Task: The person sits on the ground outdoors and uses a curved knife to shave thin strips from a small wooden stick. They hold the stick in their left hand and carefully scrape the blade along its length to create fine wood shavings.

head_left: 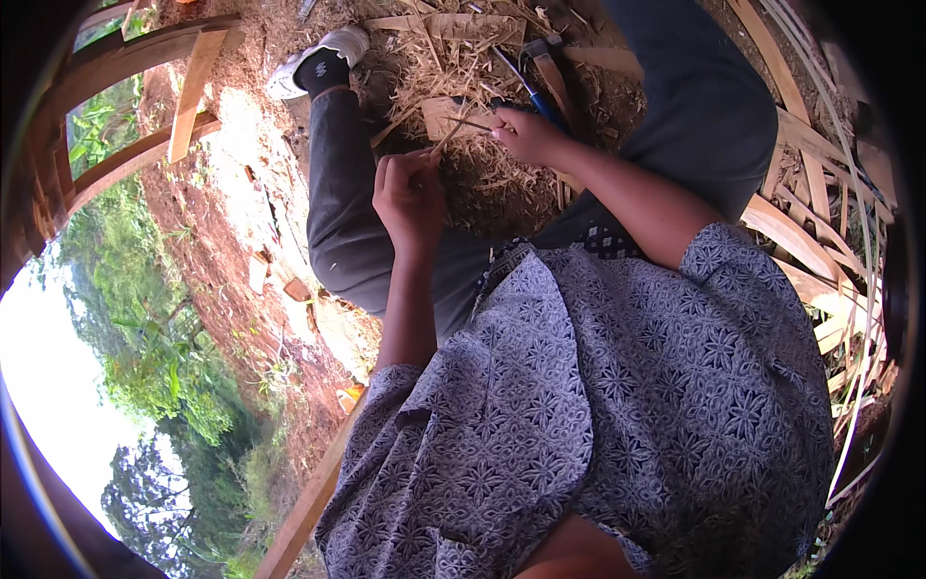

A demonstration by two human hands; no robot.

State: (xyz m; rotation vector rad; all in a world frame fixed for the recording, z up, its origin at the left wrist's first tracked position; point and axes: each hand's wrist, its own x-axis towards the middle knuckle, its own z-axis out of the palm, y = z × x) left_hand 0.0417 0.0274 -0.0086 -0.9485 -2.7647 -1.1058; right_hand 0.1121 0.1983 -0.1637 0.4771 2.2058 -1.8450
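My left hand point(410, 198) is closed round a thin, pale strip of wood or bamboo point(446, 138), whose tip slants up past the fingers. To its right, my right hand point(529, 135) is closed on a narrow, dark, blade-like piece point(471, 124) that points left. The two thin pieces meet or cross between my hands; whether they touch, I cannot tell. Below them lies a flat wooden board point(439, 114), partly covered by curly shavings point(429, 72). Just beyond my right hand rests a tool with a blue handle point(540, 102) and a curved metal part.
A hammer-like tool point(548, 64) with a dark head lies beside the blue handle. Wooden slats and long thin strips point(820, 246) are heaped at the right. My bent legs flank the shavings. A wooden frame point(145, 48) stands at the upper left, above a reddish earth slope point(203, 241).
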